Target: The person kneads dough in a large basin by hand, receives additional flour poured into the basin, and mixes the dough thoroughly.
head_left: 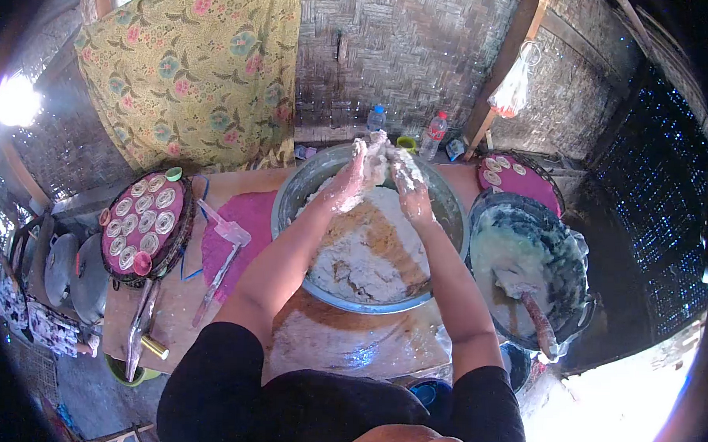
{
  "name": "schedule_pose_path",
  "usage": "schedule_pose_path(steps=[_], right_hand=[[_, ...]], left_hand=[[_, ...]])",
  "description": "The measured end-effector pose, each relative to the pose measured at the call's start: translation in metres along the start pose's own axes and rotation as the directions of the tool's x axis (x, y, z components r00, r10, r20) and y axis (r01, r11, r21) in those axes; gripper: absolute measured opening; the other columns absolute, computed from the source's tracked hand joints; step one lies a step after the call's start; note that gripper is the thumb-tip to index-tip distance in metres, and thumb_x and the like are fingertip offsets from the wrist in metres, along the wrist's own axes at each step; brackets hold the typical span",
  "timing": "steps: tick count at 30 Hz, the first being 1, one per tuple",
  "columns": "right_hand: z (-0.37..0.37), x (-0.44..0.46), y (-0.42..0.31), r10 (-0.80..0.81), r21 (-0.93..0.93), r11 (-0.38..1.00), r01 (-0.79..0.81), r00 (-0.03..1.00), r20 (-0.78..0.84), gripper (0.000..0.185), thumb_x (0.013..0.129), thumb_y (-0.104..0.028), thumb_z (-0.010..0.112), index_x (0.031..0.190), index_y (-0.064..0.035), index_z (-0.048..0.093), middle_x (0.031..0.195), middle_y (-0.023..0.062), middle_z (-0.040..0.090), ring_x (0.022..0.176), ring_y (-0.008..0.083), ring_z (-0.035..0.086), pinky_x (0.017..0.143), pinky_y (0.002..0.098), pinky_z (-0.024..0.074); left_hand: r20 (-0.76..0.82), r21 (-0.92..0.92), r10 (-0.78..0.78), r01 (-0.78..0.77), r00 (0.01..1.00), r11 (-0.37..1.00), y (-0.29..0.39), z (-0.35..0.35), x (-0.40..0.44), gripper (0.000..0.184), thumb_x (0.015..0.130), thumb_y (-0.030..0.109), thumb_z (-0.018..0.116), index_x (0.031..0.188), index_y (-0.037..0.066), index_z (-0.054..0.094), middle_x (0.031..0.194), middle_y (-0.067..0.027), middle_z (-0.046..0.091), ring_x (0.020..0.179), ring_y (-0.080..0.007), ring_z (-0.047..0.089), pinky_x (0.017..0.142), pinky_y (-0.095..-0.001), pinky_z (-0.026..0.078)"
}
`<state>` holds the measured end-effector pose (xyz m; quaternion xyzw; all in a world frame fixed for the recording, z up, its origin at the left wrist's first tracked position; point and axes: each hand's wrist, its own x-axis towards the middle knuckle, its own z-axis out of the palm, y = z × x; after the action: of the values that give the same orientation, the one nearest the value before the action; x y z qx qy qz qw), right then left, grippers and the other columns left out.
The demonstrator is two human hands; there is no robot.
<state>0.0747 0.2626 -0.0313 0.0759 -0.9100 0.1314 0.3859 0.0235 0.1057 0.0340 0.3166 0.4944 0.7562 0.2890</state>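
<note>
My left hand (347, 182) and my right hand (407, 180) are raised over the far side of a large metal basin (280, 207). Both are coated with white flour and bits of wet dough. Their fingers stretch away from me, with the palms turned toward each other. Pale, sticky stuff shows between the fingertips; whether it is a loose lump or only clings to the skin I cannot tell. Below them, a heap of white flour (360, 264) with a tan, grainy band across it fills the basin.
At right, a black tub (488, 284) holds pale batter and a wooden-handled paddle (534, 317). Round pink-covered trays (147, 225) with coiled pieces stand left and far right. A pink sheet (253, 206) bears a plastic scoop (230, 231). Bottles (435, 138) stand behind the basin.
</note>
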Motion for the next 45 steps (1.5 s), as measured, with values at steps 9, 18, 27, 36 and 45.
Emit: schedule_pose_path(steps=[9, 18, 27, 36, 45], right_hand=[[-0.024, 0.011, -0.045, 0.07, 0.352, 0.915, -0.195, 0.939, 0.338, 0.035, 0.085, -0.014, 0.038, 0.119, -0.0089, 0.048, 0.126, 0.0094, 0.043, 0.116, 0.0255, 0.039, 0.099, 0.0356, 0.0308], [-0.021, -0.01, -0.068, 0.121, 0.124, 0.971, -0.205, 0.867, 0.483, 0.045, 0.087, -0.042, 0.034, 0.11, -0.0099, 0.054, 0.115, 0.0185, 0.05, 0.108, 0.03, 0.047, 0.093, 0.0367, 0.0351], [0.027, -0.016, 0.004, -0.027, 0.12, 0.993, -0.021, 0.921, 0.388, 0.048, 0.086, -0.046, 0.038, 0.101, -0.0044, 0.058, 0.094, 0.0158, 0.061, 0.086, 0.0286, 0.058, 0.079, 0.0377, 0.0434], [-0.019, 0.012, -0.029, 0.296, 0.686, -0.478, -0.549, 0.635, 0.714, 0.055, 0.089, -0.047, 0.029, 0.121, -0.0027, 0.041, 0.112, 0.0144, 0.053, 0.098, 0.0281, 0.055, 0.087, 0.0406, 0.0439], [-0.026, 0.012, -0.026, 0.297, 0.648, -0.489, -0.585, 0.586, 0.754, 0.06, 0.089, -0.049, 0.027, 0.118, 0.0008, 0.042, 0.1, 0.0187, 0.058, 0.087, 0.0294, 0.059, 0.08, 0.0403, 0.0482]], left_hand=[[-0.138, -0.057, -0.029, 0.021, 0.99, 0.998, -0.061, -0.054, 0.039, 0.067, 0.086, 0.059, 0.023, 0.129, 0.009, 0.035, 0.119, -0.0044, 0.046, 0.101, -0.0164, 0.047, 0.089, -0.0308, 0.037], [0.039, -0.177, 0.421, -0.409, 0.906, 0.895, -0.008, -0.079, 0.022, 0.081, 0.076, 0.07, 0.026, 0.137, 0.016, 0.015, 0.141, -0.0077, 0.016, 0.126, -0.034, 0.022, 0.095, -0.0511, 0.027], [0.101, -0.529, 0.31, -0.212, 0.945, 0.821, 0.003, -0.065, 0.016, 0.084, 0.077, 0.07, 0.025, 0.137, 0.014, 0.011, 0.141, -0.0117, 0.014, 0.124, -0.0361, 0.026, 0.097, -0.05, 0.027], [0.359, -0.275, 0.151, -0.05, 0.921, 0.96, 0.013, -0.009, -0.008, 0.09, 0.075, 0.071, 0.025, 0.137, 0.009, 0.006, 0.141, -0.0112, 0.015, 0.122, -0.0331, 0.033, 0.095, -0.0426, 0.032], [0.135, 0.507, 0.433, -0.438, 0.891, 0.743, -0.01, -0.033, 0.015, 0.061, 0.088, 0.031, 0.044, 0.136, 0.007, 0.015, 0.136, -0.0107, 0.03, 0.113, -0.0189, 0.041, 0.094, -0.029, 0.032]])
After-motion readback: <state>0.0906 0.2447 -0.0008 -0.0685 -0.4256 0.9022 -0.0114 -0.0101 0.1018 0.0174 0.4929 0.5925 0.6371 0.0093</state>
